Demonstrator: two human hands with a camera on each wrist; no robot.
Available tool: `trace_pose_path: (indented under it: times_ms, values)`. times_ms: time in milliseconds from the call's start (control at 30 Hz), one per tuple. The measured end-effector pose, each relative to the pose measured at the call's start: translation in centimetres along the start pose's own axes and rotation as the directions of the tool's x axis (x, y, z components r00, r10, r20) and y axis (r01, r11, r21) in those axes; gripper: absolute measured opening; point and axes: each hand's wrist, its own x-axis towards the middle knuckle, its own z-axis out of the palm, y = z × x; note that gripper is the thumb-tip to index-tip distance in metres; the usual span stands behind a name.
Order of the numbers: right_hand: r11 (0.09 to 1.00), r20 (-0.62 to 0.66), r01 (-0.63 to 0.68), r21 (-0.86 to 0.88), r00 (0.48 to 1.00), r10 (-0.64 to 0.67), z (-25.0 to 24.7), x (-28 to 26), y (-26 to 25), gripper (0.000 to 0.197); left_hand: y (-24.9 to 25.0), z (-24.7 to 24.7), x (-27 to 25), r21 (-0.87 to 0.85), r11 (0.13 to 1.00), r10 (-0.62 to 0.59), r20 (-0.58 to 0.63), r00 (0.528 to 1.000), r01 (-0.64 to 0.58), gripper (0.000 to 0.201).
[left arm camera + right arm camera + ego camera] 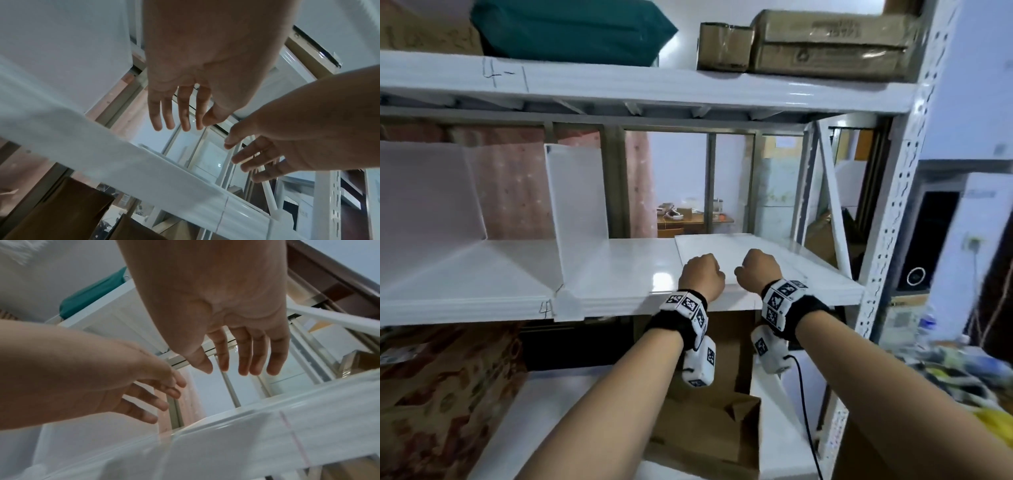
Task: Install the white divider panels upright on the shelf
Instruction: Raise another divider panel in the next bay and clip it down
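Two upright panels (578,195) left on the shelf (619,274), flat panel (739,253) near both hands, left hand (701,275) and right hand (758,269) empty with loose fingers, boxes (825,44) above, fingertips hidden from overhead

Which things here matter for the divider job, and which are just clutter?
Job: flat white panel on the shelf; two upright dividers; left hand; right hand.
Clutter: cardboard boxes and green bag above.
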Motion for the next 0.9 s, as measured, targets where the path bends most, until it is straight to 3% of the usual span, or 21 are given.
trace_pose_path:
  times_ms: [100, 267, 467, 533, 667, 767, 900]
  values:
    - [0.999, -0.01, -0.039, -0.021, 0.999, 0.039, -1.0, 1.5, 1.8, 0.029, 0.4, 1.2, 1.4, 0.047, 0.999, 0.024, 0.006, 1.0, -0.024, 0.028]
    - [0.986, 0.033, -0.095, -0.137, 0.994, 0.1, -2.0, 4.2, 4.4, 0.016, -0.7, 2.8, 4.1, 0.076, 0.997, 0.004, 0.103, 0.995, -0.011, 0.035]
    - [0.95, 0.107, -0.157, -0.27, 0.976, 0.192, -1.3, 6.8, 5.3, 0.045, -3.4, 4.3, 7.6, 0.183, 0.982, -0.1, 0.279, 0.955, 0.049, 0.048]
    - [0.936, 0.126, -0.152, -0.316, 0.972, 0.2, -0.9, 7.3, 5.4, 0.046, -4.1, 5.2, 8.3, 0.251, 0.968, -0.103, 0.348, 0.932, 0.013, 0.053]
    - [0.909, 0.182, -0.073, -0.41, 0.97, 0.16, -0.8, 7.9, 5.2, 0.025, -4.2, 6.4, 8.3, 0.364, 0.931, -0.144, 0.363, 0.92, 0.002, 0.06]
    - [0.884, 0.22, -0.008, -0.467, 0.967, 0.125, -1.6, 7.7, 5.5, 0.044, -3.8, 6.4, 8.5, 0.366, 0.931, -0.154, 0.355, 0.922, 0.015, 0.062]
    - [0.856, 0.221, 0.0, -0.517, 0.966, 0.133, -1.9, 8.9, 6.3, 0.042, -2.8, 5.9, 8.4, 0.313, 0.95, -0.13, 0.388, 0.912, 0.002, 0.054]
